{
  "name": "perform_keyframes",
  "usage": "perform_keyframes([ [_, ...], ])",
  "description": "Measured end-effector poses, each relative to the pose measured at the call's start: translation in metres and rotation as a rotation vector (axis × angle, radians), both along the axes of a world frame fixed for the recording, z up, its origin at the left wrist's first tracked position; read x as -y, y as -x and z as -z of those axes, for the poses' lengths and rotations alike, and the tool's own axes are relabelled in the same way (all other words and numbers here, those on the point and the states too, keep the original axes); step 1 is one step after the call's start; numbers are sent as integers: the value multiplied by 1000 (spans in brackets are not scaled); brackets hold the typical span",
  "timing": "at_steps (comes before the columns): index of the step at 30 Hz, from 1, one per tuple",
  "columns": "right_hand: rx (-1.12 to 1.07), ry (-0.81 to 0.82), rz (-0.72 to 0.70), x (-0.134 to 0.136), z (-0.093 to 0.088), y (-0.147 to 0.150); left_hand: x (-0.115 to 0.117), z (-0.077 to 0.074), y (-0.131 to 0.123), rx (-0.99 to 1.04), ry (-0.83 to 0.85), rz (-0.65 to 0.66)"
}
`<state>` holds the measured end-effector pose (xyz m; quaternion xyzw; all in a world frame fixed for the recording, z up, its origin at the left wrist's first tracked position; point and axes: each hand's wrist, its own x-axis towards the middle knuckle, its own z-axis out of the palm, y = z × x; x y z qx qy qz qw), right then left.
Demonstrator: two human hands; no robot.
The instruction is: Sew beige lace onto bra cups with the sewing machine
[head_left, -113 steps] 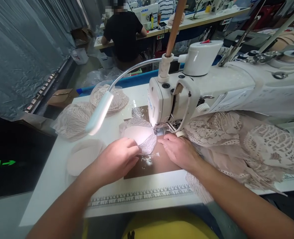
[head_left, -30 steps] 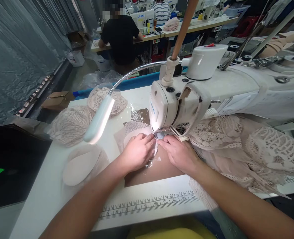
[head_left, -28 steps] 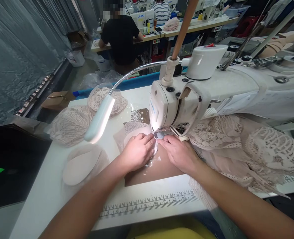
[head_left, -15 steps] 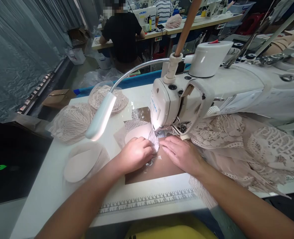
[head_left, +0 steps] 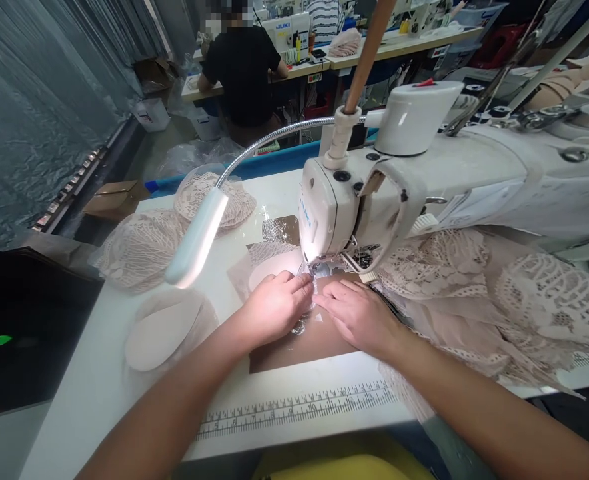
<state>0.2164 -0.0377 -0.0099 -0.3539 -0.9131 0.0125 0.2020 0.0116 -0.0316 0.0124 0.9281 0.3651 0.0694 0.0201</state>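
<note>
A pale lace piece (head_left: 305, 268) lies beneath the needle area of the white sewing machine (head_left: 319, 210). My left hand (head_left: 278, 305) is closed over its near left part, fingers bent and pressed together. From the right, my right hand (head_left: 357, 312) meets the same piece with curled fingers, the tips pinching at its edge close to the left fingertips. Most of the lace is hidden under the fingers. A smooth beige oval cup pad (head_left: 270, 270) with sheer mesh lies just left of the needle. Both hands rest over a brown plate (head_left: 279, 357).
Lace cups (head_left: 142, 247) are stacked at the left, with a smooth cup (head_left: 159, 337) nearer. A lamp head (head_left: 197, 240) hangs over the table's left side. Lace fabric (head_left: 474, 293) is heaped at right. A printed ruler (head_left: 299, 407) runs along the front. A person (head_left: 242, 73) sits beyond.
The lace strip that stood up between my hands is now lower and mostly covered by my left fingers. My right fingers, flatter before, have curled inward toward the lace.
</note>
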Motion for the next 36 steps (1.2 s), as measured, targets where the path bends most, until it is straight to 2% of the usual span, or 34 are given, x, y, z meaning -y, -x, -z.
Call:
perform_keyframes([
  [6, 25, 9, 11, 1, -2, 0, -3, 2, 1, -11, 13, -4],
  [13, 92, 6, 117, -4, -5, 3, -8, 6, -1, 8, -14, -17],
  [18, 81, -16, 185, -6, -5, 3, -6, -4, 4, 40, 48, -41],
  [23, -42, -23, 205, -7, 0, -1, -1, -13, 14, 109, 118, 29],
  [31, -33, -72, 221, -7, -1, 5, -5, 1, 7, 242, 135, -100],
  [36, 0, -135, 226, -10, 2, 11, -3, -4, 5, 159, 140, -123],
])
